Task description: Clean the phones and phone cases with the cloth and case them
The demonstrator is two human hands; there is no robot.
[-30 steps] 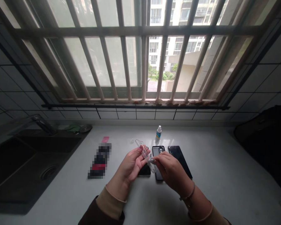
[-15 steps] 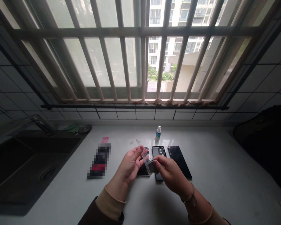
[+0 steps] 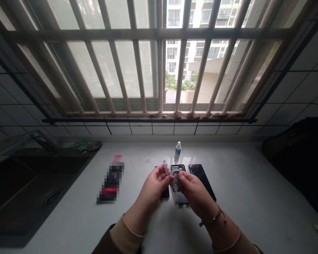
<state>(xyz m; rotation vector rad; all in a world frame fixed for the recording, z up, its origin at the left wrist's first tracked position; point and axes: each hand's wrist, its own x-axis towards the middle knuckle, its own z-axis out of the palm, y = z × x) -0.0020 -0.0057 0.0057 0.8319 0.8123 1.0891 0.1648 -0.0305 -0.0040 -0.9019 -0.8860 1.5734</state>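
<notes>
At the near edge, both forearms are being reached forward from brown sleeves with tan cuffs, a thin bracelet [image 3: 216, 216] being worn on the right wrist. The left hand [image 3: 153, 188] is being angled inward, its fingers closed round a clear case [image 3: 165, 166] and its thumb being laid against a grey cloth [image 3: 176, 181]. By the right hand [image 3: 193, 186] the cloth is being pinched between thumb and forefinger, the other fingers being curled in and the wrist being turned toward the left. The clear case is being held aslant above the counter [image 3: 241, 218] — its upper end is being shown past the left fingers, its lower end below the cloth, its middle being covered.

Beneath the hands, a dark phone [image 3: 165, 193] and a black case [image 3: 182, 199] are being partly hidden; just beside the right hand, a black phone [image 3: 202, 180] is being left flat. To the left, a pixelated item [image 3: 111, 182] is being supported by the counter, a pink slip [image 3: 117, 158] being seen at its far end, and a sink [image 3: 13, 201] beyond its left side. Farther back, a small white-capped bottle [image 3: 177, 149] is being stood upright — behind it, the tiled wall is being topped by a barred window [image 3: 145, 34].
</notes>
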